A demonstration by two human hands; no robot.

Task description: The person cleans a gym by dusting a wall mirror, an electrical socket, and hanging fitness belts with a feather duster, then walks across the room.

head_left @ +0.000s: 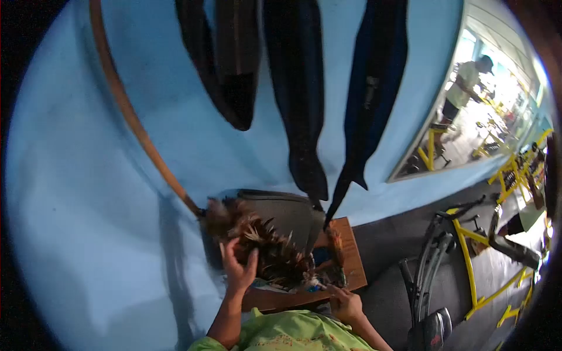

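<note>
A feather duster point(272, 248) with brown and cream feathers lies slantwise in front of me, over a small wooden table. My left hand point(239, 269) is open against the feathers at its upper left, thumb and fingers apart. Near the duster's lower right end, my right hand point(346, 304) is closed, apparently around its narrow end, though the grip is partly hidden. An orange-red bundle point(335, 245) stands just above my right hand. Behind the feathers leans a dark grey panel point(287, 212).
Several dark tapered belts point(295, 88) hang on the blue wall point(146, 58). A long wooden stick point(134, 123) reaches down to the feathers. The wooden table point(354, 251) has its edge at my front. Right are yellow-framed gym machines point(468, 269) and a mirror point(433, 143) reflecting a person.
</note>
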